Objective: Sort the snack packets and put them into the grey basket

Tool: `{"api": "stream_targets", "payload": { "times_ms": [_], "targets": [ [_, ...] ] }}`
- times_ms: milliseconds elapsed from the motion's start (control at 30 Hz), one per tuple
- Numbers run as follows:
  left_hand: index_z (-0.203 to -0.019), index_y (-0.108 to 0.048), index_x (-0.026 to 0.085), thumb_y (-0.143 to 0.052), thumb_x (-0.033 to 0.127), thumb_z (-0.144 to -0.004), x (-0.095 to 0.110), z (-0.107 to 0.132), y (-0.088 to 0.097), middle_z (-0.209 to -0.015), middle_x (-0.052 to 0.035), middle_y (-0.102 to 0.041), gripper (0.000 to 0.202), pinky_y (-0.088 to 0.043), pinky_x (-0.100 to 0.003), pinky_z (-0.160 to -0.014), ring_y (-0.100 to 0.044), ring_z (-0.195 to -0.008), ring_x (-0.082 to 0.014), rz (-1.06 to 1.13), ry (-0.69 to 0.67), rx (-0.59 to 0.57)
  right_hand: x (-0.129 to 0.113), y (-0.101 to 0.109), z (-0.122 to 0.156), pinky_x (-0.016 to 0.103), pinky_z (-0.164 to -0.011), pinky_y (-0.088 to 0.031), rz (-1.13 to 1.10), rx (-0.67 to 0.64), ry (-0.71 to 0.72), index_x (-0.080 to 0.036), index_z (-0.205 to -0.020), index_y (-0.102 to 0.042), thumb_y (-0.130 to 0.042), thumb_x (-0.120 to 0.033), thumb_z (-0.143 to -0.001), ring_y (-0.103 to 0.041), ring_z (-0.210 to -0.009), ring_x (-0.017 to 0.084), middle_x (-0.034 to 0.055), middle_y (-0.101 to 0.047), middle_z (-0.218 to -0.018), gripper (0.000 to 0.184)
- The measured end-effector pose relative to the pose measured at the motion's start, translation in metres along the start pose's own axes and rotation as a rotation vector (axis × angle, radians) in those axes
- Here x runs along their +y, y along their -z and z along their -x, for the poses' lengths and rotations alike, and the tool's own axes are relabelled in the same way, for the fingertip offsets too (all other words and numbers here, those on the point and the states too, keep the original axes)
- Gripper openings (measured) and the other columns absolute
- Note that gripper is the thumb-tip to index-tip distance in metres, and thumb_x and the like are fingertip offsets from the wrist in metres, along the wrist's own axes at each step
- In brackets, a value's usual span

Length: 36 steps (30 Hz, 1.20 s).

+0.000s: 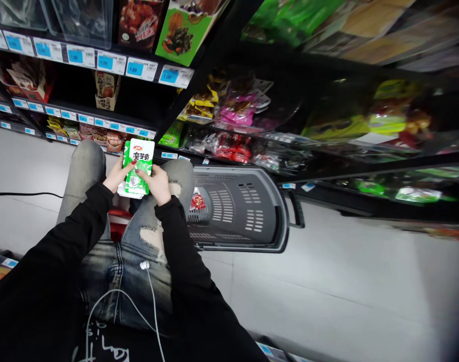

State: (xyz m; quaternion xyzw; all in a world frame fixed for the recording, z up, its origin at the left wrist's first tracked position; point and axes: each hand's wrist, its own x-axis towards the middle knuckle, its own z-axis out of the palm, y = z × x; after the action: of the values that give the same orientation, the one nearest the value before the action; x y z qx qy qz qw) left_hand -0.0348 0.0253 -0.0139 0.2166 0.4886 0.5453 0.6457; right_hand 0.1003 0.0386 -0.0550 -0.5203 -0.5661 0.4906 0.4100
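Observation:
A small stack of green and white snack packets (142, 160) is held between both hands, above my knees. My left hand (118, 174) is closed on the left side of the stack, its thumb over the front. On the right side, my right hand (157, 182) grips the same packets, with its thumb pressed on the top one. How many packets there are I cannot tell. Just right of my knee, a dark grey shopping basket (237, 201) rests on the floor with a red packet (197, 200) inside.
Shelves with price tags (139, 69) stretch along the front, holding boxes and bagged snacks (239, 108). The basket's handle (296, 208) sticks out to the right over pale floor tiles (327, 271). A white cable (152, 286) lies across my lap. Something red (118, 229) shows beneath me.

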Motion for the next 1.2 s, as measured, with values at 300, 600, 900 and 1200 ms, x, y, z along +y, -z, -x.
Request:
{"api": "stream_targets", "payload": {
  "times_ms": [300,600,900,1200],
  "targets": [
    [-0.094,-0.056,0.018,-0.079,0.024,-0.058,0.000,-0.001,0.002,-0.089,-0.0031,-0.070,0.043,-0.048,-0.037,-0.085,-0.066,-0.083,-0.0208,0.002,-0.032,-0.007,-0.012,0.013,0.000,0.032,-0.076,-0.051,-0.096,0.195,-0.053,-0.018,-0.079,-0.059,-0.068,-0.041,-0.066,-0.062,-0.073,0.016,0.0008,-0.068,-0.075,0.028],
    [-0.096,-0.056,0.018,-0.077,0.024,-0.060,-0.001,-0.004,0.003,-0.096,-0.0058,-0.069,0.042,-0.045,-0.040,-0.092,-0.064,-0.098,-0.0247,-0.001,-0.086,0.024,-0.009,0.021,-0.002,0.036,-0.080,-0.055,-0.640,0.145,-0.142,-0.022,-0.088,-0.055,-0.068,-0.029,-0.064,-0.066,-0.087,0.017,0.0007,-0.069,-0.091,0.028],
    [-0.101,-0.054,0.019,-0.082,0.020,-0.051,-0.002,0.001,0.000,-0.103,-0.0065,-0.067,0.058,-0.044,-0.038,-0.094,-0.061,-0.103,-0.0250,-0.097,-0.144,-0.025,-0.018,-0.001,0.005,0.035,-0.084,-0.054,-0.531,0.132,-0.081,-0.024,-0.108,-0.055,-0.073,-0.038,-0.062,-0.065,-0.093,0.018,0.0028,-0.067,-0.104,0.051],
    [-0.100,-0.053,0.017,-0.080,0.015,-0.048,0.005,0.000,0.007,-0.098,-0.0074,-0.067,0.059,-0.045,-0.042,-0.092,-0.063,-0.099,-0.0275,-0.145,-0.075,-0.062,-0.032,0.069,-0.013,0.037,-0.079,-0.048,0.262,0.089,0.139,-0.023,-0.101,-0.063,-0.071,-0.040,-0.065,-0.060,-0.085,0.020,0.0041,-0.066,-0.098,0.040]
  ]
}}
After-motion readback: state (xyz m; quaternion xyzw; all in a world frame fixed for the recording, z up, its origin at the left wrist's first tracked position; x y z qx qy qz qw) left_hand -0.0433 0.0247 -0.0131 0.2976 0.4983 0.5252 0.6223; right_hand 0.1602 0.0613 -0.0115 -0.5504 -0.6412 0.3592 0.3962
